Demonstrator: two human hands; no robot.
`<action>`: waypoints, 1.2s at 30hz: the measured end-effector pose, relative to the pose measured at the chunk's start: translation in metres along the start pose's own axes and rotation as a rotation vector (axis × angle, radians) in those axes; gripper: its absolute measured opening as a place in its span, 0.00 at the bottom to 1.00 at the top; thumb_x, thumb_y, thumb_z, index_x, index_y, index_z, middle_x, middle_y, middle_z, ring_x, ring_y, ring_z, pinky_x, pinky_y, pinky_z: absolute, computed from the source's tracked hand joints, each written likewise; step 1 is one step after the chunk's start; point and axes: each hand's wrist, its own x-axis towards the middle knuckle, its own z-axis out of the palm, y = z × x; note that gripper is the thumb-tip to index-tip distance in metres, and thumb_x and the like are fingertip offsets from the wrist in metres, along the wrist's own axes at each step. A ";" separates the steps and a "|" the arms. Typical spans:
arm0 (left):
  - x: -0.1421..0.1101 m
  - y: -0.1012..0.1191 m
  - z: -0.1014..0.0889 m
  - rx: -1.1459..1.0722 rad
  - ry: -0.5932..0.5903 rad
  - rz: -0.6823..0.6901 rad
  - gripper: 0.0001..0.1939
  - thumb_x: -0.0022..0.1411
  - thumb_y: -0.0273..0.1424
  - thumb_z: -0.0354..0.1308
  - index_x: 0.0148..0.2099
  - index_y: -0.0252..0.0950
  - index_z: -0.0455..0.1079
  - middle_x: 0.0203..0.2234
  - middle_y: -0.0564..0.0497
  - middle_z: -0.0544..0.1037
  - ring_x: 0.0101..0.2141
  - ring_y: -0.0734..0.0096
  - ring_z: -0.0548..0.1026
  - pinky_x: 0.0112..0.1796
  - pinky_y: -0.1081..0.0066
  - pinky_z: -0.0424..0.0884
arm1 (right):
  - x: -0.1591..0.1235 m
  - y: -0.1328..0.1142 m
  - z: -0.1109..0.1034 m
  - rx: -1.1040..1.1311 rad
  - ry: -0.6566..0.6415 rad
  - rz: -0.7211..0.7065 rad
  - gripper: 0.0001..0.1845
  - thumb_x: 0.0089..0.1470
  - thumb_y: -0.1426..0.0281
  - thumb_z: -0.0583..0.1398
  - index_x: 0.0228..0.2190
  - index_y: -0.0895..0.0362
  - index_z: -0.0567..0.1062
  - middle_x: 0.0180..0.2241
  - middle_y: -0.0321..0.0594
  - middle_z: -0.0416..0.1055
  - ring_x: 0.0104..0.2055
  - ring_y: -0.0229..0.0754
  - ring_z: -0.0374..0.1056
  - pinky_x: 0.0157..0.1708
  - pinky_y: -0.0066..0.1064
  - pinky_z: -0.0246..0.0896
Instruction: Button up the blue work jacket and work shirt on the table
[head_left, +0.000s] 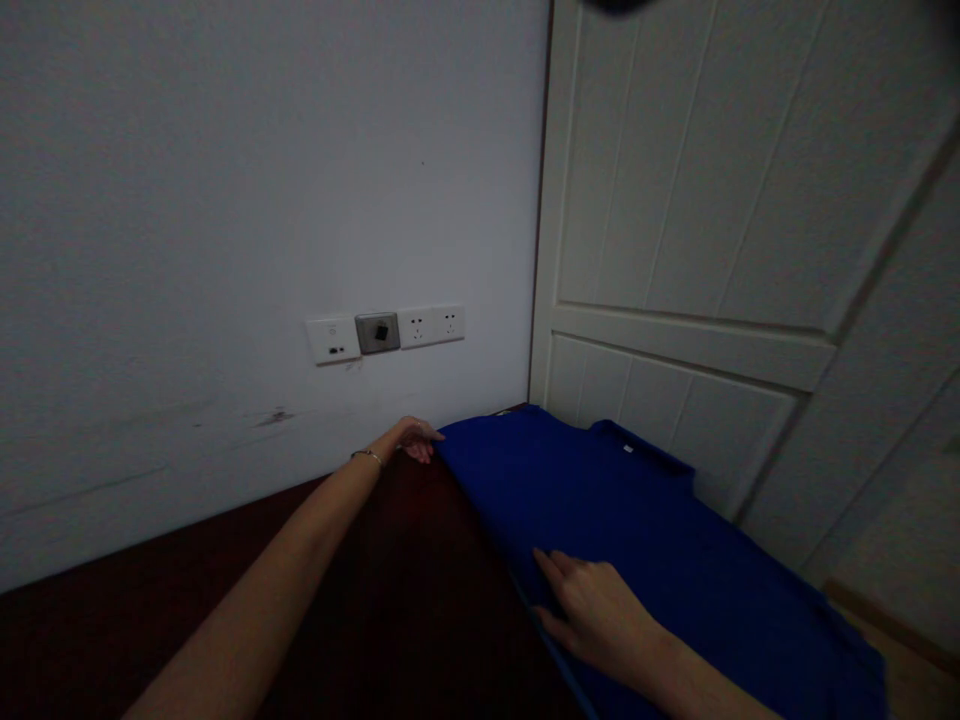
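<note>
While the left hand [417, 438] pinches the shirt [637, 510], the right hand [600, 608] lies loosely open atop it — uneven tugging could crease it!

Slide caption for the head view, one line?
Left hand and right hand at the edge of a blue cloth on a dark red surface.

You get a dim, grainy view: the wall [285, 230] above your left fingers [421, 453] looks palest, while the dark red surface [420, 570] below them sinks nearly to black.
</note>
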 end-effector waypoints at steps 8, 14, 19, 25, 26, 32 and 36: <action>0.015 0.007 0.011 -0.031 0.075 -0.057 0.14 0.59 0.33 0.49 0.30 0.28 0.70 0.28 0.40 0.78 0.29 0.65 0.76 0.27 0.74 0.70 | 0.016 -0.010 0.016 0.109 -0.064 -0.006 0.22 0.53 0.79 0.48 0.50 0.63 0.65 0.35 0.48 0.73 0.33 0.43 0.71 0.29 0.28 0.61; 0.007 0.007 0.051 -0.026 0.320 -0.054 0.14 0.60 0.33 0.47 0.44 0.30 0.67 0.46 0.38 0.71 0.46 0.58 0.70 0.40 0.69 0.67 | 0.015 -0.021 0.030 0.057 -0.038 0.035 0.23 0.56 0.76 0.46 0.52 0.66 0.63 0.37 0.52 0.72 0.33 0.46 0.71 0.29 0.31 0.62; -0.011 -0.002 0.065 -0.094 0.427 -0.106 0.20 0.63 0.36 0.41 0.51 0.27 0.59 0.45 0.35 0.71 0.46 0.58 0.70 0.41 0.68 0.66 | 0.015 -0.021 0.022 0.061 -0.061 0.020 0.21 0.55 0.74 0.47 0.49 0.66 0.66 0.35 0.51 0.73 0.32 0.46 0.71 0.28 0.32 0.62; -0.060 -0.043 0.069 -0.147 0.559 -0.121 0.16 0.63 0.35 0.42 0.50 0.34 0.60 0.44 0.42 0.73 0.44 0.66 0.71 0.41 0.72 0.65 | 0.044 -0.043 0.000 -0.003 -0.011 0.043 0.17 0.57 0.70 0.45 0.37 0.62 0.71 0.32 0.49 0.73 0.33 0.45 0.71 0.30 0.30 0.61; -0.072 -0.052 0.071 -0.150 0.586 -0.134 0.15 0.63 0.34 0.42 0.49 0.35 0.60 0.44 0.43 0.73 0.44 0.67 0.71 0.41 0.72 0.64 | 0.051 -0.051 -0.004 0.012 0.017 0.021 0.17 0.58 0.70 0.45 0.39 0.62 0.70 0.33 0.48 0.72 0.33 0.44 0.71 0.31 0.30 0.61; -0.155 -0.111 0.092 -0.121 0.714 -0.253 0.13 0.62 0.29 0.42 0.47 0.37 0.62 0.46 0.46 0.71 0.47 0.69 0.68 0.45 0.71 0.61 | 0.095 -0.106 0.002 0.136 0.085 -0.176 0.18 0.56 0.70 0.48 0.46 0.62 0.67 0.43 0.51 0.67 0.46 0.45 0.64 0.43 0.31 0.58; -0.207 -0.147 0.109 -0.082 0.722 -0.326 0.14 0.61 0.30 0.43 0.47 0.34 0.63 0.45 0.45 0.71 0.47 0.67 0.68 0.46 0.70 0.61 | 0.118 -0.140 0.027 0.207 0.024 -0.232 0.22 0.56 0.67 0.48 0.49 0.65 0.65 0.48 0.54 0.63 0.50 0.47 0.60 0.49 0.35 0.53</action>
